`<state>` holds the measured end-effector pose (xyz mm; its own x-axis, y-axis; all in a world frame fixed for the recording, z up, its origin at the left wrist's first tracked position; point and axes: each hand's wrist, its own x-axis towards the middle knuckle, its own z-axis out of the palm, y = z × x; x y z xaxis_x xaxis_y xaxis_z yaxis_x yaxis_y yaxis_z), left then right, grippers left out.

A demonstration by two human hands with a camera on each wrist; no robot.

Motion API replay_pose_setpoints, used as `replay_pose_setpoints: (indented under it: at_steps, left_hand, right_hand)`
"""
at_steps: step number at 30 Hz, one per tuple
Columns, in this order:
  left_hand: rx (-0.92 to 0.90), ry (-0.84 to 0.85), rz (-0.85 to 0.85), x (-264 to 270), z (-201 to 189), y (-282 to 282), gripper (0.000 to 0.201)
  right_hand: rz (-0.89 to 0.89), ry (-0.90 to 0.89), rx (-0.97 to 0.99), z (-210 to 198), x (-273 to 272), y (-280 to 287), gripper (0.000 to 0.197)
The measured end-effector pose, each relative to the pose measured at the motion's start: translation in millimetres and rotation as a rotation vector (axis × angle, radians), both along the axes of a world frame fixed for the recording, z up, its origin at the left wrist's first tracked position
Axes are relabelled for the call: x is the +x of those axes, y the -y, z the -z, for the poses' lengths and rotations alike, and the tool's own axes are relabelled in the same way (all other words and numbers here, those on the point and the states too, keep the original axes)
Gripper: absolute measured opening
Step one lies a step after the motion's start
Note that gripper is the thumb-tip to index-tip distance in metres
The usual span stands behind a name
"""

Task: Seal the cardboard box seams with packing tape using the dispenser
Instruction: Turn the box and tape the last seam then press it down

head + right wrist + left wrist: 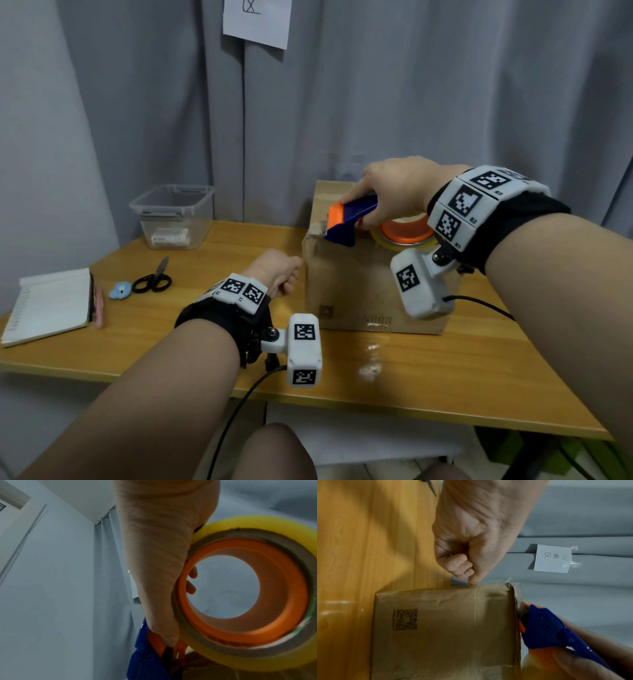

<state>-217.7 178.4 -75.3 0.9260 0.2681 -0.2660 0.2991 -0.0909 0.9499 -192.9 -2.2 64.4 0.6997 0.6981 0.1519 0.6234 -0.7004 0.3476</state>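
A brown cardboard box (pixel 359 284) stands on the wooden table (pixel 205 346), right of centre. My right hand (pixel 394 192) grips a blue and orange tape dispenser (pixel 349 219) and holds it on the box top, its nose at the top left edge. The yellowish tape roll (pixel 404 236) on its orange hub sits under my wrist. My left hand (pixel 277 270) is at the box's left side, fingers curled into the palm. In the left wrist view its thumb tip (pixel 471 583) presses the box (pixel 445 628) near the torn top corner, with the dispenser (pixel 544 628) just beyond. The right wrist view is filled by the roll (pixel 205 654).
A clear lidded plastic tub (pixel 173 216) stands at the back left. Black scissors (pixel 154 279), a small blue object (pixel 120 290), a notebook (pixel 48 305) and a pink pen (pixel 98 306) lie on the left. Grey curtain with a paper note (pixel 257 20) hangs behind.
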Motion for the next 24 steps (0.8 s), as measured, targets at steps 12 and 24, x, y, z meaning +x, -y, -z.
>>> replay_pose_setpoints:
  at_steps: [12,24]
  left_hand:
    - [0.611,-0.263,0.216,5,21,-24,0.043]
    - [-0.493,0.313,0.276,11,30,16,0.085]
  right_hand:
    - [0.034,-0.018,0.036,0,-4,-3,0.046]
    - [0.023,-0.021,0.053,1,-9,-1,0.046]
